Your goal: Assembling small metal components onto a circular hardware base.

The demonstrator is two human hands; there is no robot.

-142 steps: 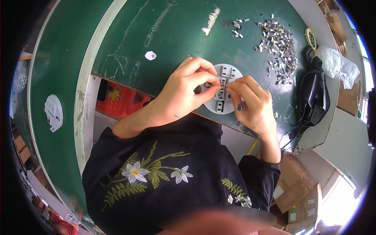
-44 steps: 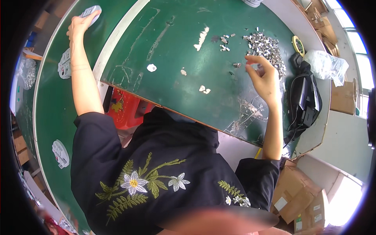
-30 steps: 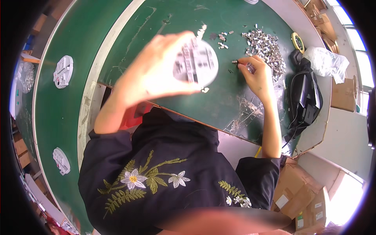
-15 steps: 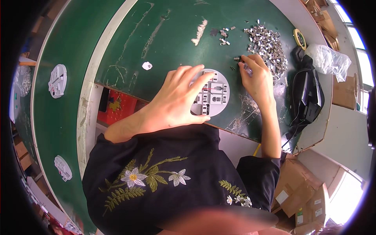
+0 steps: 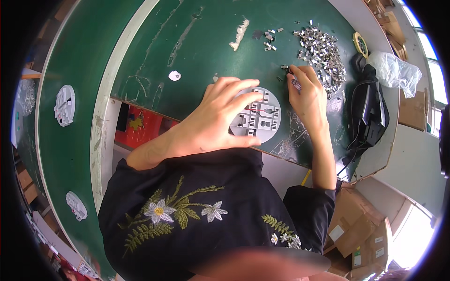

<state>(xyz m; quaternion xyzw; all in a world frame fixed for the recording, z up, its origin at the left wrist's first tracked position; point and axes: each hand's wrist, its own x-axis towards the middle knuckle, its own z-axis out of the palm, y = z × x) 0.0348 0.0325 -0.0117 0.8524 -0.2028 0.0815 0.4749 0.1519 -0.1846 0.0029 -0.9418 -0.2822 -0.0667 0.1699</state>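
Note:
A round grey plastic base [image 5: 268,133] with raised compartments and a short red wire lies near the table's front edge. My left hand [image 5: 211,114] grips it from the left, fingers over its far side and thumb at its near edge. To its right, my right hand [image 5: 307,93] is closed in a pinch, with shiny small metal clips [image 5: 296,84] partly showing between the fingers. Another small metal clip [image 5: 285,68] is at its fingertips; whether they touch it I cannot tell. Beyond that hand spreads a pile of small metal clips [image 5: 323,51].
A smaller group of clips [image 5: 270,40] lies left of the pile. A black bag-like item [image 5: 368,112], a clear plastic bag [image 5: 398,70] and a tape roll [image 5: 360,44] line the right side. Grey-white plastic parts [image 5: 64,105] sit on the green strip at left.
The round base and my left hand have shifted slightly right and nearer. My right hand stays by the pile, pinching. The parts on the left strip have slid a little nearer.

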